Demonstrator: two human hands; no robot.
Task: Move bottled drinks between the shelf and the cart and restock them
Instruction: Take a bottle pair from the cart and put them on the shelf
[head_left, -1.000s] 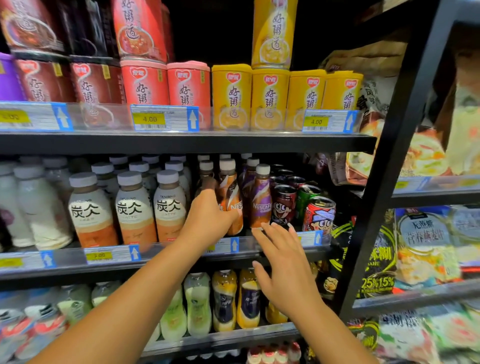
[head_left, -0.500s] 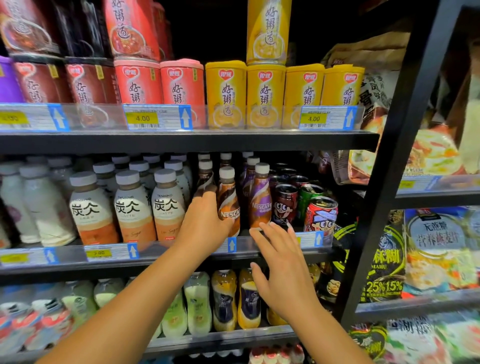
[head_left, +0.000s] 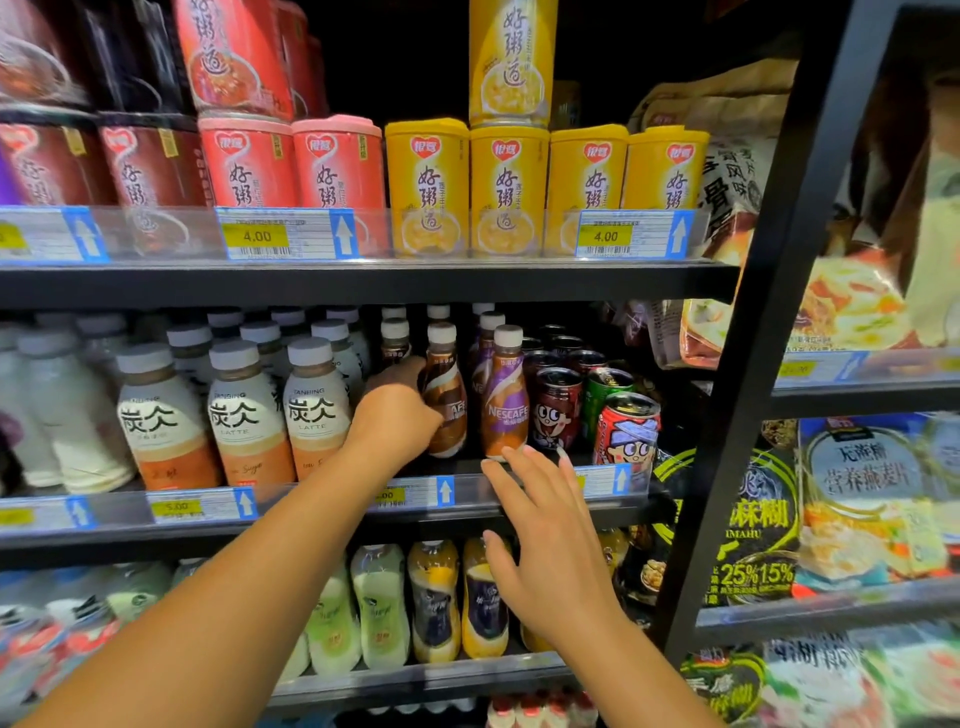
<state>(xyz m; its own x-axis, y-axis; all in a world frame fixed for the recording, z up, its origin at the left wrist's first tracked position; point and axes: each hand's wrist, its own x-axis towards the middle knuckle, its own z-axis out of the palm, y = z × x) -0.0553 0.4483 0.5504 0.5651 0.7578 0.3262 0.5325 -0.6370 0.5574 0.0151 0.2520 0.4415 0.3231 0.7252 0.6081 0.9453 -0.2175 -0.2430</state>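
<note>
Shelf (head_left: 363, 283): black tiers, packed with drinks.
Left hand (head_left: 397, 415): up on the middle tier, fingers wrapped round the brown Nescafe bottle (head_left: 447, 400), front row.
Right hand (head_left: 545, 540): fingers spread, empty, hovering at the shelf edge just below the purple Nescafe bottle (head_left: 505, 400).

Three latte bottles (head_left: 249, 415) in front, five yellow cans (head_left: 509, 187), two hands (head_left: 550, 545).
</note>
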